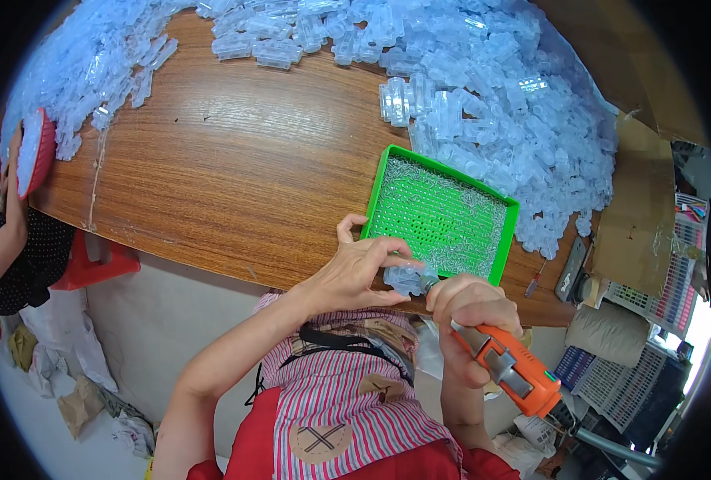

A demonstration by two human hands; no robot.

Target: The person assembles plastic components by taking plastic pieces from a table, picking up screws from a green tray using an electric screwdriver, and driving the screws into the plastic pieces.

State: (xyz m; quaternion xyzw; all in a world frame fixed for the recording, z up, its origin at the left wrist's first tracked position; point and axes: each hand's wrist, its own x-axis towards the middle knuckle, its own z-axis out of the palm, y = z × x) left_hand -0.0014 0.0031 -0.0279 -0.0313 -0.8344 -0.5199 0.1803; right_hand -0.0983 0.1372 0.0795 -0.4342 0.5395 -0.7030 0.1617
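1. One clear plastic part [404, 278] was pinched in the left hand [355, 272] at the table's near edge.
2. One orange electric screwdriver [506, 362] was gripped by the right hand [469, 308], tip on the part.
3. One green tray [439, 214] sat just beyond.

The person's left hand [355, 268] and right hand [467, 308] are bare, with no gloves, rings or watch showing, and both forearms behind them are uncovered up to the elbow. Below the hands, toward the body, hangs a red-and-white striped top [347, 392] with narrow vertical stripes. A round tan patch [319, 438] stitched with a dark cross sits low on it. A black strap [335, 340] runs across the chest just behind the left wrist. Red cloth [251, 444] covers the lap.
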